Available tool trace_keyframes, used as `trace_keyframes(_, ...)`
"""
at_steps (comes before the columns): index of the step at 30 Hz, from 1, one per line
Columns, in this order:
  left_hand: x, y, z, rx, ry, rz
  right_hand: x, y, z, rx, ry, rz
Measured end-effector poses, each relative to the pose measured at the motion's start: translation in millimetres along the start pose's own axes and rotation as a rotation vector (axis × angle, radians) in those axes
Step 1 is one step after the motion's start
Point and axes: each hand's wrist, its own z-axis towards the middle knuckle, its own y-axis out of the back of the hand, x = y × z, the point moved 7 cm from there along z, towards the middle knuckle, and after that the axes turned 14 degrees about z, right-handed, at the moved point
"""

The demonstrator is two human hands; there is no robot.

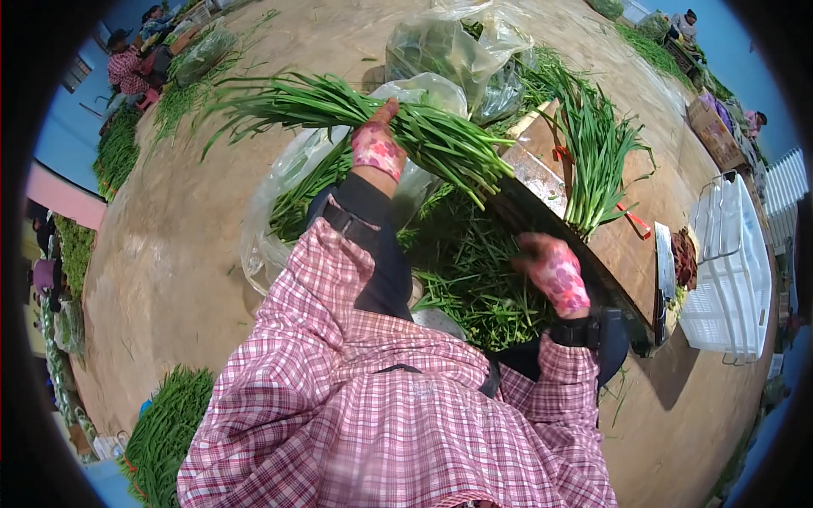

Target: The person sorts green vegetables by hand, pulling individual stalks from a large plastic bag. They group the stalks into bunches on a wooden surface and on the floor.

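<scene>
My left hand (380,143), in a pink floral fingerless glove, grips a bunch of long green leafy stalks (305,101) with the cut ends pointing right. My right hand (551,270), gloved alike and blurred, hovers over the near edge of a wooden board, above loose green leaves (489,279); nothing is seen in it, and its fingers are unclear. On the wooden board (629,267) rests another bunch of green stalks (591,159), with a red tie (635,222) partly beneath it. An opened clear plastic bag (260,209) with more stalks lies below my left hand.
A full clear plastic bag (438,57) stands beyond the board. A broad metal blade (664,267) lies at the board's right end, beside white plastic baskets (730,279). Bundled greens (171,425) lie at lower left. Other people sit among greens along the far edges.
</scene>
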Motion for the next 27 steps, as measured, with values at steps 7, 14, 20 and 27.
trace_keyframes(7, -2.0, -30.9, -71.3, 0.025, -0.079, -0.254, 148.0, -8.6, 77.3, -0.397, 0.39, 0.028)
trace_keyframes(14, 12.4, -24.2, -49.9, 0.061, 0.048, -0.162, 78.8, -1.3, 71.8, -0.331, 0.137, 1.315)
trace_keyframes(20, 17.9, -25.6, -52.4, 0.034, 0.155, -0.213, 75.2, 43.6, 50.6, -0.564, 0.247, 1.029)
trace_keyframes(27, 25.9, -12.1, -35.6, 0.074, 0.021, -0.217, 53.6, 8.3, 19.4, -0.467, 0.079, 0.534)
